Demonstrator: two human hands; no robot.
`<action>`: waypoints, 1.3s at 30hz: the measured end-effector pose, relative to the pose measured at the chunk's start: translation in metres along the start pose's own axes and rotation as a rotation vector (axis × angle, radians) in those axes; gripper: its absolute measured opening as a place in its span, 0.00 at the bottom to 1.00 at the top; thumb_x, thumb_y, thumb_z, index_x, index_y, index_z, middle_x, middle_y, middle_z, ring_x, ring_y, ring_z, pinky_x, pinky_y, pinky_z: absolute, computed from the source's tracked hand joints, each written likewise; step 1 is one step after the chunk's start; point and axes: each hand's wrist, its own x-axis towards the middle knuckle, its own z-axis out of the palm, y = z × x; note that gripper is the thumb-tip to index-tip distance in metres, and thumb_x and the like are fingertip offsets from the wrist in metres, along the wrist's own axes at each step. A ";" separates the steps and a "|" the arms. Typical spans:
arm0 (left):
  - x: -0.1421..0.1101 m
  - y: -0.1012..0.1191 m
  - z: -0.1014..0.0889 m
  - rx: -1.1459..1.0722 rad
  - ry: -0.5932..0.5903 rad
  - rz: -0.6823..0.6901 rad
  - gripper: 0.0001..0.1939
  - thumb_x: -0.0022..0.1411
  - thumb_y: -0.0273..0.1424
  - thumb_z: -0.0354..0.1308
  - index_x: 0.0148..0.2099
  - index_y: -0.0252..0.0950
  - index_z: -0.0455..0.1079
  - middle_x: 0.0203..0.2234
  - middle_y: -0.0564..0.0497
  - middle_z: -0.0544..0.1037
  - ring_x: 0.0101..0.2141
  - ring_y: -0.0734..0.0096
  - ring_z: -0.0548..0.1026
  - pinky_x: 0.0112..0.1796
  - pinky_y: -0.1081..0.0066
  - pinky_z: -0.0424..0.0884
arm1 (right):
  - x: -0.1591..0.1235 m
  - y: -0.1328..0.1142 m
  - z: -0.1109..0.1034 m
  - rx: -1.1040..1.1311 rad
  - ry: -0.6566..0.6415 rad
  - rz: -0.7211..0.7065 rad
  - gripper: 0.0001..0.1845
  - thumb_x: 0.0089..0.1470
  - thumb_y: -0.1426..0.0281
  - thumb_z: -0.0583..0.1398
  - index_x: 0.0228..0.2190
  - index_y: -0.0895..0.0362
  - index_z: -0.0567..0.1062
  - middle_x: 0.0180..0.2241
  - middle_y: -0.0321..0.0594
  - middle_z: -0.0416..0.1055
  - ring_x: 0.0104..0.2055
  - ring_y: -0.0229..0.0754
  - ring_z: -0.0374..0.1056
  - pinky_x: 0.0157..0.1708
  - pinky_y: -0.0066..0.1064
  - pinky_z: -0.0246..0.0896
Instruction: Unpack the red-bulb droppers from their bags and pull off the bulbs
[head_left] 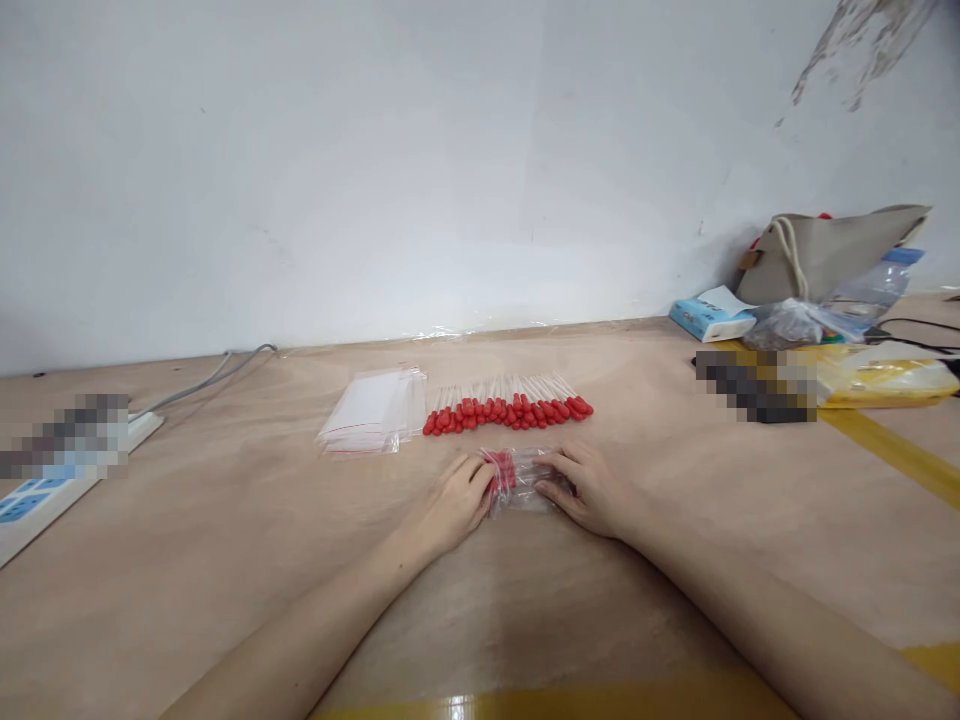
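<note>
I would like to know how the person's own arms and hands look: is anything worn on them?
Both the left hand and the right hand are ungloved, with no rings visible. The left forearm and right forearm show no sleeve, watch or bracelet. A tiny spot marks the left forearm near the wrist.

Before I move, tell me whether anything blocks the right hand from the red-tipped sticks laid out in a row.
Nothing visible does: only tabletop separates the right hand from the nearest red-tipped sticks; the clear bag lies to that hand's left.
</note>
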 end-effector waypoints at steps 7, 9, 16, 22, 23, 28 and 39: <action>-0.005 -0.016 -0.015 -0.089 0.029 -0.019 0.10 0.62 0.26 0.44 0.44 0.35 0.63 0.38 0.46 0.71 0.39 0.67 0.70 0.40 0.67 0.67 | 0.000 0.000 -0.002 -0.002 -0.033 0.027 0.14 0.53 0.65 0.55 0.42 0.56 0.69 0.35 0.43 0.66 0.36 0.41 0.64 0.36 0.35 0.60; -0.007 -0.026 -0.027 -0.191 -0.012 -0.081 0.10 0.62 0.26 0.44 0.43 0.36 0.64 0.36 0.48 0.72 0.37 0.69 0.71 0.38 0.69 0.68 | 0.000 0.000 -0.003 -0.005 -0.033 0.027 0.15 0.52 0.65 0.55 0.42 0.56 0.69 0.34 0.43 0.66 0.36 0.42 0.64 0.36 0.35 0.60; -0.013 -0.058 -0.045 -0.783 -0.199 -0.396 0.11 0.56 0.34 0.54 0.41 0.34 0.66 0.31 0.49 0.74 0.31 0.72 0.73 0.34 0.70 0.70 | 0.000 0.002 -0.001 -0.005 -0.036 0.029 0.15 0.52 0.64 0.55 0.41 0.56 0.69 0.34 0.43 0.66 0.36 0.42 0.63 0.37 0.36 0.60; -0.010 -0.062 -0.048 -0.991 -0.207 -0.574 0.15 0.52 0.39 0.58 0.38 0.33 0.69 0.31 0.48 0.76 0.33 0.71 0.74 0.37 0.68 0.70 | 0.000 0.002 -0.002 -0.001 -0.058 0.044 0.16 0.52 0.63 0.55 0.42 0.56 0.69 0.35 0.43 0.66 0.37 0.42 0.63 0.37 0.36 0.60; -0.010 -0.064 -0.058 -0.946 -0.232 -0.559 0.14 0.52 0.39 0.58 0.38 0.34 0.69 0.31 0.48 0.76 0.32 0.71 0.74 0.37 0.68 0.70 | 0.000 0.002 -0.002 0.000 -0.059 0.047 0.16 0.52 0.63 0.55 0.42 0.56 0.69 0.35 0.43 0.66 0.37 0.42 0.63 0.37 0.36 0.60; -0.016 -0.087 -0.135 -0.570 -0.179 -0.465 0.12 0.52 0.39 0.58 0.36 0.38 0.72 0.29 0.50 0.76 0.31 0.68 0.74 0.33 0.69 0.71 | -0.001 0.002 -0.002 0.012 -0.069 0.049 0.16 0.52 0.63 0.55 0.42 0.56 0.68 0.36 0.43 0.65 0.37 0.42 0.63 0.38 0.36 0.60; 0.000 -0.103 -0.043 -0.076 0.575 -0.501 0.13 0.54 0.38 0.55 0.38 0.36 0.74 0.31 0.49 0.74 0.32 0.70 0.73 0.36 0.70 0.71 | 0.001 0.000 -0.003 0.004 -0.049 0.038 0.15 0.52 0.63 0.55 0.41 0.56 0.69 0.34 0.43 0.66 0.36 0.42 0.63 0.37 0.35 0.60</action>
